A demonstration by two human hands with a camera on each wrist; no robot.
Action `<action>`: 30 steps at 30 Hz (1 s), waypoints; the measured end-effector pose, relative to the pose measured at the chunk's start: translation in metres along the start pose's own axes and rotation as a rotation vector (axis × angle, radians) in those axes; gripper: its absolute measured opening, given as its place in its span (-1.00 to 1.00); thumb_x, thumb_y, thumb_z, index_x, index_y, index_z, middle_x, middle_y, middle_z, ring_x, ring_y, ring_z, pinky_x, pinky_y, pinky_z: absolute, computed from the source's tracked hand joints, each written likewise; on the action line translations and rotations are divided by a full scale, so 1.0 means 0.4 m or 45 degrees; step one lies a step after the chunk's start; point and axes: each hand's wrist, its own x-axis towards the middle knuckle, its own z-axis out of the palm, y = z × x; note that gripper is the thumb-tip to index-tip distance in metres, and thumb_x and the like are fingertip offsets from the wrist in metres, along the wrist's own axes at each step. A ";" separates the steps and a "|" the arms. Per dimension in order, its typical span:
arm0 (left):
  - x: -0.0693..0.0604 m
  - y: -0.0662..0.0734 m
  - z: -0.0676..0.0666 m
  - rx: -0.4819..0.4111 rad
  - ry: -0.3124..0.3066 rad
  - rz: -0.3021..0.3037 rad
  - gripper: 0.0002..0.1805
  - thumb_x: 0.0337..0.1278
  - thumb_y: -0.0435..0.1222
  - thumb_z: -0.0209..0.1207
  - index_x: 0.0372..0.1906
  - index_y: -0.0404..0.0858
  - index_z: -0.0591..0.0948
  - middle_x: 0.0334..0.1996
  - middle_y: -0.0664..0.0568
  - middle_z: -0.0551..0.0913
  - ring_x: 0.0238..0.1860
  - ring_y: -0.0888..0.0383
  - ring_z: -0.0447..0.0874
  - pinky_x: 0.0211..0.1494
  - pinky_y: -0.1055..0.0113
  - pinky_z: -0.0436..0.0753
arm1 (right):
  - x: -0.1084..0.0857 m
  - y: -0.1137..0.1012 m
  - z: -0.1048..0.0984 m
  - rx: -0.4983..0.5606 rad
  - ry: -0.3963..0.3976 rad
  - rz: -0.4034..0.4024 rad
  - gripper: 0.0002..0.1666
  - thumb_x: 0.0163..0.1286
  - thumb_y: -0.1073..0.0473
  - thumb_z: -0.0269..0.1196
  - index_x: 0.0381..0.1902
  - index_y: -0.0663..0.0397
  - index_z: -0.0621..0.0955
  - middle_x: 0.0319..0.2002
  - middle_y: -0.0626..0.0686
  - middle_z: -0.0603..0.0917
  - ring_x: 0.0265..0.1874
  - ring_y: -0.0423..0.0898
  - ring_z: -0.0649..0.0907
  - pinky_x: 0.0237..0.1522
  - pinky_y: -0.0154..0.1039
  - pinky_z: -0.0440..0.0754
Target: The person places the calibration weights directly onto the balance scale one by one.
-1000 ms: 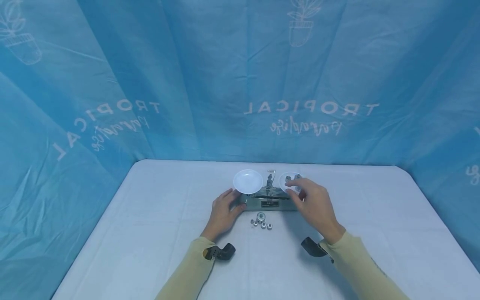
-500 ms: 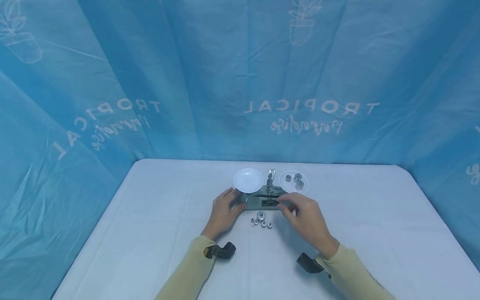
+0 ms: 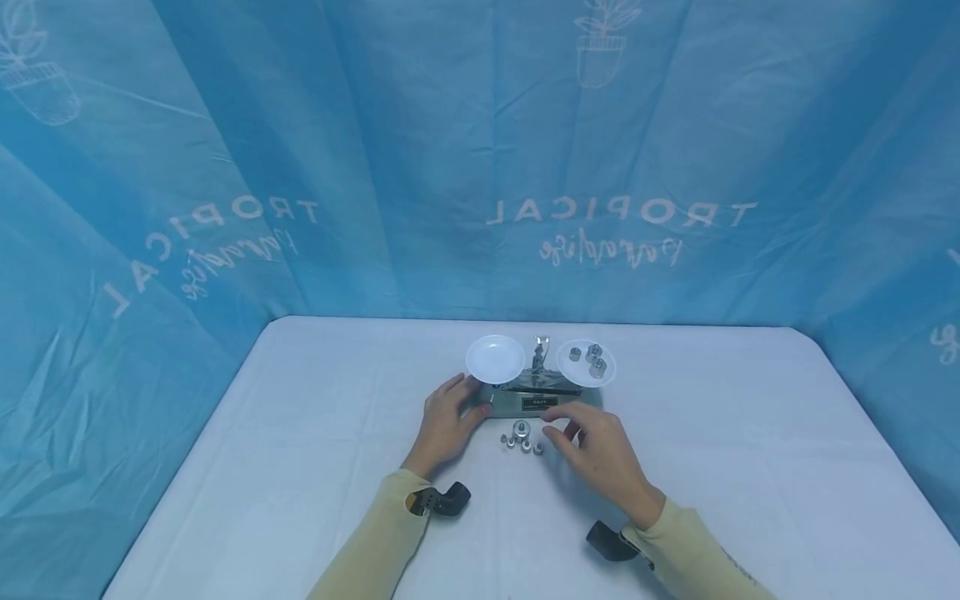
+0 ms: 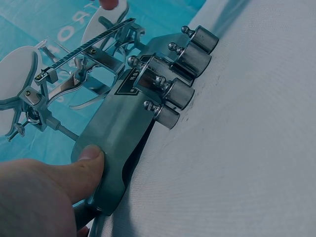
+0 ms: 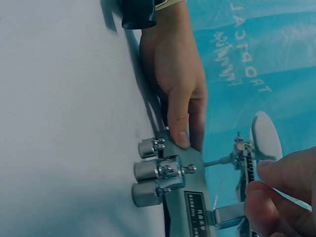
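Note:
A green-grey balance scale (image 3: pixel 504 405) stands on the white-covered table. My left hand (image 3: pixel 444 423) grips the left end of its base; in the left wrist view the thumb (image 4: pixel 91 160) lies on the base's front face. The left pan (image 3: pixel 495 360) holds nothing, while the right pan (image 3: pixel 567 372) carries three metal weights (image 3: pixel 597 367). Several knobbed weights of different sizes stand before the base, including a larger one (image 3: pixel 521 429) and small ones (image 4: pixel 165 116). Just right of them hovers my right hand (image 3: pixel 600 457), thumb and forefinger apart, nothing between them.
The white table (image 3: pixel 360 517) extends to both sides of the scale. Behind and around it hangs a blue printed curtain (image 3: pixel 420 167). A black camera mount (image 3: pixel 450 500) is strapped to each wrist.
My right hand has drawn back from the right pan, moving down and left toward the weights in front. The weights on that pan now show fully. My left hand keeps its place.

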 end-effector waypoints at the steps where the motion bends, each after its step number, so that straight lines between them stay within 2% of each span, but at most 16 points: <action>1: 0.000 0.000 0.000 -0.001 0.001 0.002 -0.41 0.36 -0.10 0.21 0.42 -0.19 0.45 0.38 -0.06 0.48 0.50 -0.15 0.21 0.53 -0.25 0.05 | -0.001 0.001 0.002 0.007 -0.003 0.004 -0.79 0.20 0.34 0.47 -0.20 0.03 0.75 -0.32 -0.12 0.73 -0.53 -0.36 0.54 -0.52 -0.39 0.54; 8: -0.002 -0.001 0.001 0.010 -0.004 0.001 -0.40 0.36 -0.10 0.20 0.43 -0.17 0.43 0.39 -0.04 0.47 0.50 -0.14 0.21 0.53 -0.24 0.05 | -0.005 0.013 0.019 0.073 -0.105 0.108 -0.80 0.20 0.29 0.48 -0.20 0.01 0.75 -0.36 -0.16 0.72 -0.51 -0.34 0.56 -0.48 -0.38 0.58; 14: 0.000 0.000 0.000 0.006 0.000 -0.013 -0.38 0.36 -0.08 0.20 0.44 -0.17 0.43 0.40 -0.04 0.47 0.50 -0.13 0.20 0.54 -0.23 0.03 | -0.005 0.025 0.032 0.136 -0.189 0.163 -0.80 0.22 0.27 0.46 -0.18 0.01 0.74 -0.28 -0.11 0.75 -0.49 -0.32 0.60 -0.44 -0.37 0.61; 24: 0.000 -0.003 0.003 -0.007 0.003 -0.019 -0.40 0.35 -0.09 0.22 0.43 -0.16 0.45 0.39 -0.03 0.48 0.50 -0.13 0.20 0.53 -0.25 0.04 | -0.007 0.041 0.051 0.146 -0.294 0.206 -0.83 0.24 0.28 0.43 -0.19 0.02 0.75 -0.25 -0.10 0.77 -0.43 -0.31 0.63 -0.36 -0.36 0.66; 30: 0.001 -0.005 0.004 -0.006 -0.002 -0.027 -0.40 0.35 -0.09 0.21 0.43 -0.16 0.45 0.39 -0.02 0.48 0.50 -0.12 0.20 0.53 -0.24 0.04 | -0.009 0.050 0.054 0.130 -0.318 0.243 -0.84 0.25 0.28 0.42 -0.19 -0.01 0.75 -0.25 -0.13 0.76 -0.42 -0.32 0.62 -0.33 -0.35 0.65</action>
